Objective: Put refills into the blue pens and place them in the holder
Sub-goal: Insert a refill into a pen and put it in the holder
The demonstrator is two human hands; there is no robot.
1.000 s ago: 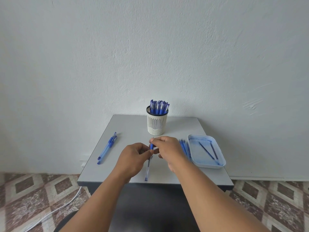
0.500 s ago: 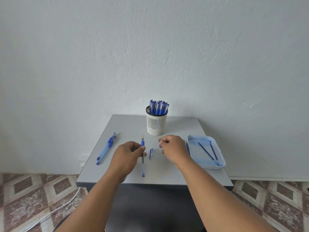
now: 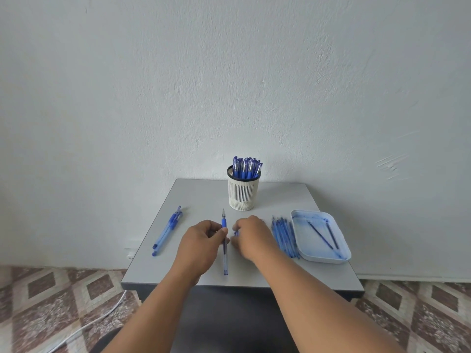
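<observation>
Left hand (image 3: 201, 240) is pinching the blue pen (image 3: 224, 247) around its blue grip section, fingers curled round the barrel. Pen's long axis is running nearly straight away from the person, tip pointing toward the holder (image 3: 243, 191), tail end pointing back toward the near table edge. Tip is uncapped, sitting short of the holder and slightly left of it. Whether the tail is lying on the table (image 3: 293, 197) or just above it, cannot tell.

Right hand (image 3: 251, 234) is sitting just right of the pen, fingers curled down onto a small blue piece (image 3: 235, 233) at its fingertips, probably the cap; mostly hidden, so whether it is actually gripping it, cannot tell.

Holder is standing upright at the far middle of the table, packed with capped blue pens (image 3: 246, 168), caps up.

Near-right of the holder, a bundle of blue pens (image 3: 284, 236) is lying side by side, long axes running roughly front to back, touching or just beside the white tray (image 3: 321, 257). Two dark refills (image 3: 319, 236) are lying inside the tray, angled to each other.

Near-left of the holder, two more blue pens (image 3: 167, 231) are lying together on the table's left edge, axes running diagonally, far ends leaning toward the holder.
</observation>
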